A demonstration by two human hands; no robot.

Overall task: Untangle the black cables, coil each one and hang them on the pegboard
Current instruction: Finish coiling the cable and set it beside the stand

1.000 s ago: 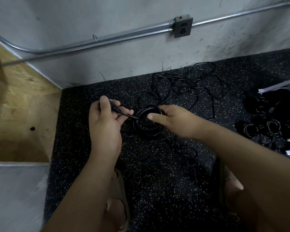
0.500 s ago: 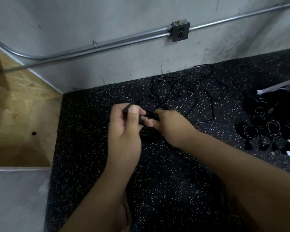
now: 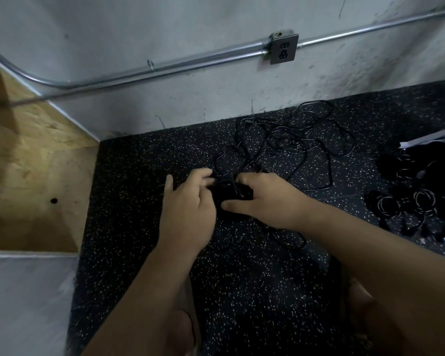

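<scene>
Item: coil (image 3: 231, 195) of black cable, held between your two hands above the speckled floor (image 3: 144, 191).
Right hand (image 3: 270, 201): clamped around the coil, thumb under, fingers over.
Left hand (image 3: 188, 209): fingertips pinched on the cable's loose tail at the coil's left edge.
Step in hand, by judgement: wrapping the tail to secure this coil.
Remaining: tangled cables (image 3: 293, 140) on the floor just beyond your hands; finished coils (image 3: 409, 201) lie to the right.
Next: tuck the end firmly so the loops don't spring loose; pegboard not in view.
</scene>
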